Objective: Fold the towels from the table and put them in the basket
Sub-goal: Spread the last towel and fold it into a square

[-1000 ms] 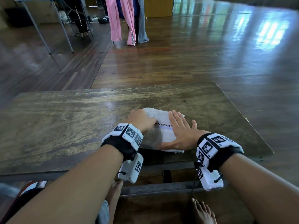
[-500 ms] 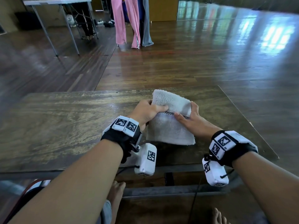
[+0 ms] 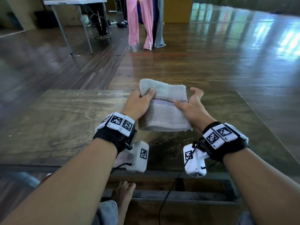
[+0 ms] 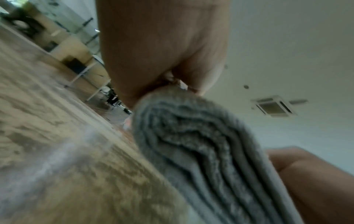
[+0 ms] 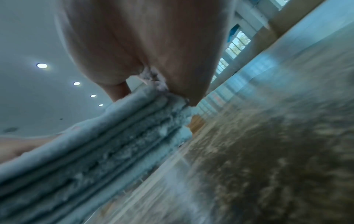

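The folded grey towel (image 3: 164, 109) is held up off the counter (image 3: 65, 127), over its far middle part, tilted so that its far edge stands higher than its near edge. A thin checked band runs across it from left to right. The left wrist view shows its stacked layers (image 4: 206, 151) end on, and the right wrist view shows the same layered edge (image 5: 107, 136) from the other side.

The left hand (image 3: 138, 106) grips the towel's far left corner: the thumb lies on top of the cloth and the fingers are curled underneath, so this hand is closed round the towel. The right hand (image 3: 191, 106) holds the right edge: its thumb presses on top by the checked band, while the other fingers (image 3: 197, 92) curl up loosely beyond the towel's far right corner. How firmly they bear on the underside cannot be told from the head view; the right wrist view shows the cloth pinched between thumb and palm (image 5: 153, 53).

Both wrists carry black straps with white marker blocks (image 3: 118, 124) and white camera housings (image 3: 194, 161) hanging below. A bare foot (image 3: 125, 192) shows under the counter's near edge. Far off on the wooden floor (image 3: 211, 62) hang pink cloths (image 3: 134, 21) on a rack, and a metal-legged table (image 3: 73, 4) stands at the far left.
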A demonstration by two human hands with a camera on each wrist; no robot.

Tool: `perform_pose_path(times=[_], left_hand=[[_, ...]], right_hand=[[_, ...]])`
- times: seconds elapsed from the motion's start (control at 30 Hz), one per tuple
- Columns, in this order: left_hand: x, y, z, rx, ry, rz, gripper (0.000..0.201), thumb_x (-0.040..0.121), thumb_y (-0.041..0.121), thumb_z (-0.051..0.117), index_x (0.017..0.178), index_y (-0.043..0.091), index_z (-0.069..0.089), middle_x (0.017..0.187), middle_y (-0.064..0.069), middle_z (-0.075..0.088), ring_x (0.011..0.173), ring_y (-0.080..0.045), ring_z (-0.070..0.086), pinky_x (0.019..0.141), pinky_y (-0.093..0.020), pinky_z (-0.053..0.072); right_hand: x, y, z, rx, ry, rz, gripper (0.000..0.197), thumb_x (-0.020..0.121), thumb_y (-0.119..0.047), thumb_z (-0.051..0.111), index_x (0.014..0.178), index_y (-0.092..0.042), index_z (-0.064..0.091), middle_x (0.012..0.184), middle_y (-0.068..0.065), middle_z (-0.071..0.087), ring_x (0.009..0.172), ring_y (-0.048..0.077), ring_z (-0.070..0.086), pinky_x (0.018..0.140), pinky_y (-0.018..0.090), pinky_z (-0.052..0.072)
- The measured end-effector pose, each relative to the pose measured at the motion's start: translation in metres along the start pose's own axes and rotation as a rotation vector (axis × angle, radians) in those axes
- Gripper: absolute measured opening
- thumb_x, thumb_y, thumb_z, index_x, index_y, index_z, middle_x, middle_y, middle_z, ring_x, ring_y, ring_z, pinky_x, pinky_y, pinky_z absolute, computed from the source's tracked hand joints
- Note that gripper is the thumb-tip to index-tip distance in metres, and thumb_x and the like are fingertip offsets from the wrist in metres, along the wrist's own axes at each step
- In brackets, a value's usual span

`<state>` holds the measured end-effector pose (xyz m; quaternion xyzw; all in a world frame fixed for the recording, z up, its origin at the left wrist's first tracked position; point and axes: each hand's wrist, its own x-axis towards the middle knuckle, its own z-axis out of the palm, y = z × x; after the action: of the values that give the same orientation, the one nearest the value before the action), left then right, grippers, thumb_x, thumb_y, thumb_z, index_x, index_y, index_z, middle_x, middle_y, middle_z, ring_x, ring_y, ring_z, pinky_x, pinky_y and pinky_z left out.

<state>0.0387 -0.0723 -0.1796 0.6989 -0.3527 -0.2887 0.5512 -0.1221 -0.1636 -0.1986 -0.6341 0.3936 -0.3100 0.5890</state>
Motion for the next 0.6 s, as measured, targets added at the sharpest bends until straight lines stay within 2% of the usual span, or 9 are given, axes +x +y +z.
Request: perform_pose_path(times=[0.1, 0.17, 0.23, 0.27, 0.33, 0.4, 0.5, 0.57, 0.6], left_hand=[[-0.003, 0.014, -0.034, -0.024, 0.053, -0.095, 0.014, 0.080, 0.033, 0.064, 0.075, 0.020, 0.060, 0.077, -0.002, 0.062, 0.077, -0.023, 0.059, 0.070, -0.032, 0.044], [-0.011, 0.027, -0.062, -0.031, 0.019, -0.139, 0.018, 0.073, 0.027, 0.065, 0.085, 0.014, 0.062, 0.081, -0.009, 0.060, 0.076, -0.025, 0.057, 0.069, -0.034, 0.042], [-0.024, 0.038, -0.094, -0.038, -0.047, -0.146, 0.032, 0.072, 0.023, 0.066, 0.100, 0.007, 0.063, 0.086, -0.013, 0.061, 0.078, -0.024, 0.057, 0.073, -0.037, 0.045], [-0.032, 0.040, -0.111, -0.030, -0.067, -0.137, 0.036, 0.075, 0.021, 0.065, 0.109, 0.006, 0.063, 0.087, -0.012, 0.062, 0.078, -0.023, 0.057, 0.074, -0.036, 0.047], [-0.050, 0.040, -0.147, -0.022, -0.052, -0.103, 0.027, 0.086, 0.014, 0.062, 0.113, 0.011, 0.061, 0.083, -0.008, 0.065, 0.071, -0.020, 0.059, 0.068, -0.030, 0.051], [-0.075, 0.032, -0.184, -0.026, 0.010, -0.086, 0.021, 0.092, 0.012, 0.061, 0.113, 0.017, 0.060, 0.089, -0.007, 0.068, 0.074, -0.018, 0.061, 0.061, -0.026, 0.052], [-0.115, 0.007, -0.235, -0.086, 0.152, -0.060, 0.018, 0.096, 0.005, 0.056, 0.103, 0.021, 0.057, 0.099, -0.006, 0.067, 0.081, -0.018, 0.062, 0.065, -0.027, 0.051], [-0.141, -0.015, -0.268, -0.213, 0.305, -0.040, 0.020, 0.095, 0.002, 0.057, 0.108, 0.018, 0.055, 0.100, -0.006, 0.066, 0.079, -0.017, 0.064, 0.065, -0.029, 0.053], [-0.154, -0.028, -0.283, -0.264, 0.389, -0.039, 0.023, 0.094, 0.003, 0.058, 0.115, 0.012, 0.054, 0.105, -0.009, 0.067, 0.084, -0.021, 0.066, 0.070, -0.033, 0.055]], right_hand=[[-0.002, -0.010, 0.031, -0.024, -0.045, -0.042, 0.056, 0.099, -0.002, 0.051, 0.127, -0.031, 0.012, 0.099, 0.007, 0.055, 0.074, 0.022, 0.063, 0.066, 0.035, 0.054], [-0.008, -0.018, 0.049, -0.037, -0.035, -0.088, 0.055, 0.096, 0.002, 0.048, 0.129, -0.026, 0.014, 0.105, 0.007, 0.050, 0.083, 0.020, 0.060, 0.064, 0.029, 0.051], [-0.019, -0.032, 0.068, -0.060, -0.049, -0.110, 0.053, 0.093, 0.003, 0.048, 0.127, -0.025, 0.018, 0.106, 0.006, 0.047, 0.079, 0.017, 0.058, 0.054, 0.024, 0.050], [-0.025, -0.041, 0.079, -0.089, -0.084, -0.118, 0.053, 0.091, 0.002, 0.049, 0.126, -0.024, 0.018, 0.105, 0.006, 0.047, 0.076, 0.017, 0.058, 0.052, 0.025, 0.049], [-0.035, -0.060, 0.107, -0.164, -0.198, -0.148, 0.054, 0.087, -0.001, 0.052, 0.124, -0.023, 0.019, 0.105, 0.009, 0.047, 0.078, 0.019, 0.058, 0.059, 0.032, 0.048], [-0.045, -0.079, 0.139, -0.288, -0.320, -0.199, 0.055, 0.090, 0.003, 0.051, 0.126, -0.022, 0.017, 0.111, 0.009, 0.047, 0.087, 0.018, 0.060, 0.070, 0.035, 0.053], [-0.058, -0.104, 0.196, -0.492, -0.502, -0.261, 0.062, 0.092, 0.001, 0.057, 0.133, -0.019, 0.015, 0.119, 0.009, 0.052, 0.104, 0.022, 0.061, 0.093, 0.043, 0.053], [-0.068, -0.120, 0.239, -0.606, -0.577, -0.329, 0.063, 0.089, -0.003, 0.062, 0.137, -0.013, 0.022, 0.117, 0.004, 0.050, 0.110, 0.025, 0.058, 0.098, 0.045, 0.051], [-0.073, -0.127, 0.262, -0.657, -0.607, -0.362, 0.063, 0.088, -0.004, 0.064, 0.137, -0.011, 0.025, 0.115, 0.004, 0.050, 0.107, 0.025, 0.058, 0.095, 0.045, 0.052]])
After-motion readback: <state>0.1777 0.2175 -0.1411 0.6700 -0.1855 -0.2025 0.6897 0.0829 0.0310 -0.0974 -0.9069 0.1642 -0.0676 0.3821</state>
